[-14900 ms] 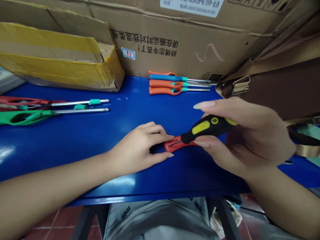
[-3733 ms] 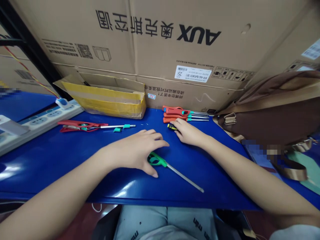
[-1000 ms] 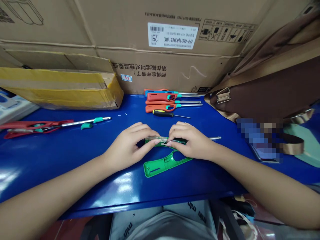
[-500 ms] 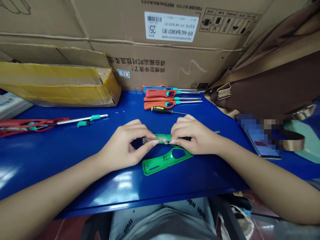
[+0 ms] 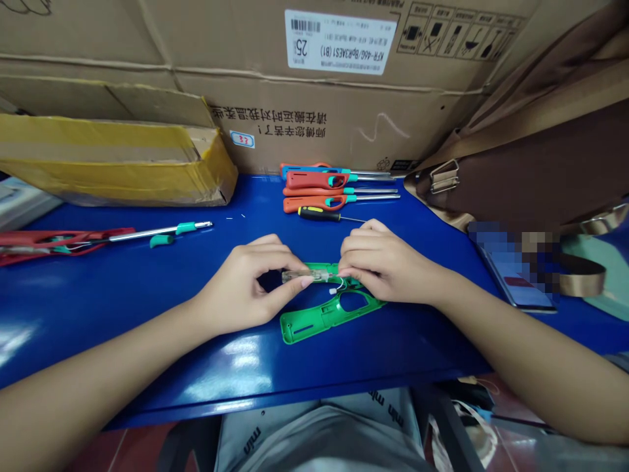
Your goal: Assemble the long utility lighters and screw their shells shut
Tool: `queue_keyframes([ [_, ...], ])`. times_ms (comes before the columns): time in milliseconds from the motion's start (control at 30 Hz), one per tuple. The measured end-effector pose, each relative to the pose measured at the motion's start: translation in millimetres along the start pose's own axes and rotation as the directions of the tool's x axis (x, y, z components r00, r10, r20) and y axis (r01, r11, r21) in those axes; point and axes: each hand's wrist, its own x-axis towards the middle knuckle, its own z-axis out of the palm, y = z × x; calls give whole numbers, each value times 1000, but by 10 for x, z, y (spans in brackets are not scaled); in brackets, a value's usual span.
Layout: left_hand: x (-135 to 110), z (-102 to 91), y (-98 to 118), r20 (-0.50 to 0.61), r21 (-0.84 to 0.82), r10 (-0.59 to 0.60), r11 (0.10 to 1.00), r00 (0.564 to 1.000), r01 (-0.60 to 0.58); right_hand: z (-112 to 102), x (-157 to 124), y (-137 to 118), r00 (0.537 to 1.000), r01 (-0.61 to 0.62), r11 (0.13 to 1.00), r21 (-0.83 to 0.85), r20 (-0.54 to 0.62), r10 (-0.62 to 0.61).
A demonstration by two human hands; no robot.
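My left hand (image 5: 255,282) pinches the clear fuel tank (image 5: 295,276) of a lighter between thumb and fingers. At the tank's right end my right hand (image 5: 388,265) has its fingertips closed; what lies between them is too small and covered to make out. A small white piece (image 5: 333,291) on a thin pale wire hangs just below those fingertips. Behind the tank lies one green casing half (image 5: 334,267), partly hidden by both hands. The other green casing half (image 5: 314,321) rests hollow side up on the blue table, nearer to me.
Several red, orange and blue lighters (image 5: 314,180) lie at the back beside a black-and-yellow screwdriver (image 5: 319,214). An opened red lighter (image 5: 93,240) and a teal piece (image 5: 162,241) are at left. A yellow-taped box (image 5: 216,170), brown bag (image 5: 521,164) and phone (image 5: 515,275) surround the area.
My right hand has shifted slightly right, away from the left. The white piece and its wire now show hanging below the fingertips. My left hand still grips the tank.
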Motion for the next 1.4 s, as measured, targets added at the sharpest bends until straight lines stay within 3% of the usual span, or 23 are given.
queue_keyframes([
  [133, 11, -39, 28, 5, 10, 2, 1000, 1000, -2, -46, -5, 17, 1000, 14, 1000, -6, 5, -14],
  [300, 9, -103, -21, -82, 27, -65, 997, 995, 68, -149, -47, 114, 998, -55, 998, 34, 26, 55],
  [567, -21, 1, -94, 182, 54, 91, 993, 979, -102, -86, -51, 107, 972, -155, 977, 144, 198, 125],
  [900, -18, 7, -119, 234, 101, 38, 993, 971, -63, -300, -115, 66, 905, -282, 954, 104, 360, 228],
  [1200, -21, 0, -130, 218, 132, -10, 991, 976, -19, -255, -88, 85, 954, -239, 961, 140, 220, 205],
  [1400, -19, -28, -167, 197, 194, -39, 981, 980, 0, -271, -82, 57, 948, -210, 965, 159, 275, 161],
])
